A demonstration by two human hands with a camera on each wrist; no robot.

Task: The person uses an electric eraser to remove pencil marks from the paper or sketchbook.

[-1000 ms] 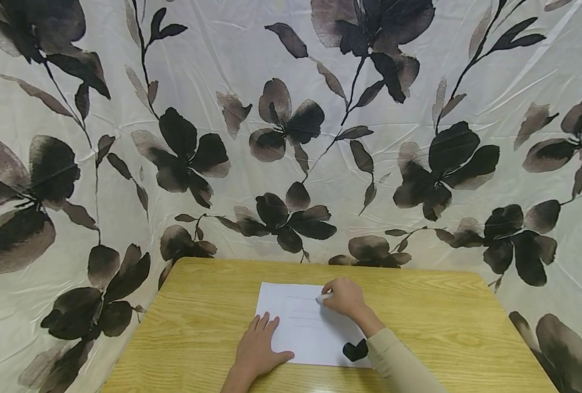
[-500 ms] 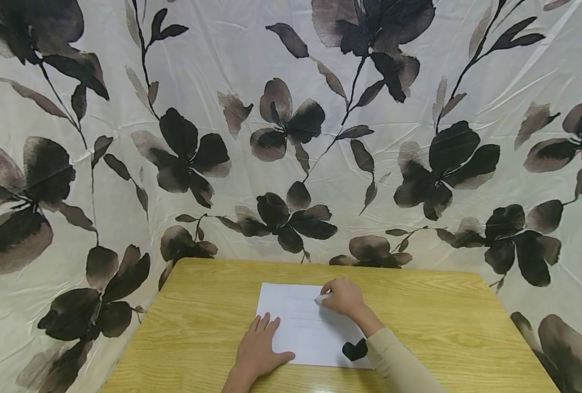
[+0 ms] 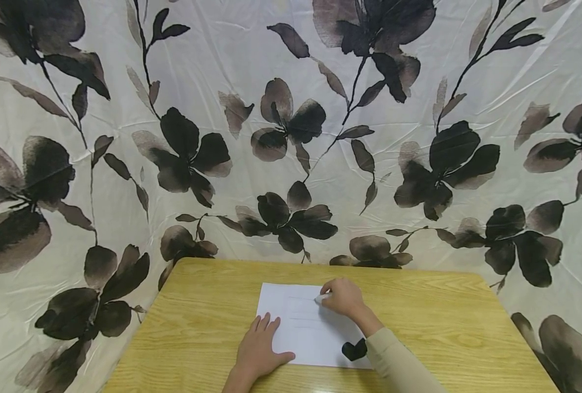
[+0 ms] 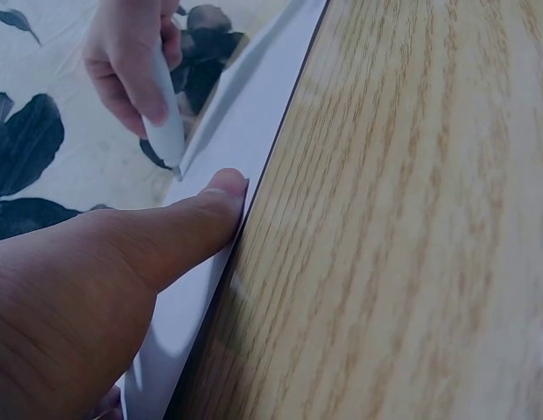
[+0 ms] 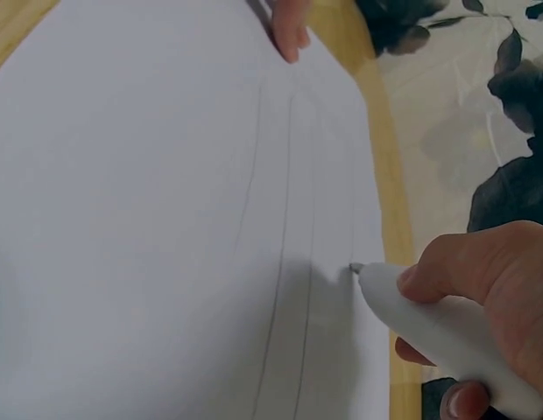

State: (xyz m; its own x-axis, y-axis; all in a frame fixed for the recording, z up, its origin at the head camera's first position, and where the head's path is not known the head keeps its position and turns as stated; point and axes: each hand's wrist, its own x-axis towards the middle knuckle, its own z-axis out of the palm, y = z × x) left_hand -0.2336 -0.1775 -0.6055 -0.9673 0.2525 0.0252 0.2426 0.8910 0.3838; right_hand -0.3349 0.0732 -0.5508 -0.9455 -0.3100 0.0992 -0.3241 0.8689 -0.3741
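Note:
A sheet of white paper (image 3: 310,341) with several thin ruled lines lies on the wooden table. My left hand (image 3: 258,346) rests flat on its left edge, fingers spread; in the left wrist view its thumb (image 4: 197,214) presses near the paper's border. Toward the top right of the sheet, my right hand (image 3: 343,297) pinches a thick white pen (image 3: 323,298) between thumb and fingers. The small grey tip of the pen (image 5: 429,324) touches the paper on the line closest to the far edge. A black heart-like shape (image 3: 353,350) shows beside the right sleeve.
The yellow wooden table (image 3: 212,295) extends around the paper on all sides. Behind it hangs a pale cloth (image 3: 281,54) printed with dark flowers, which also runs along both sides. A beige sleeve (image 3: 399,360) covers the right forearm.
The pen tip has shifted very slightly to the left along the top line. The left hand and the paper stay in place.

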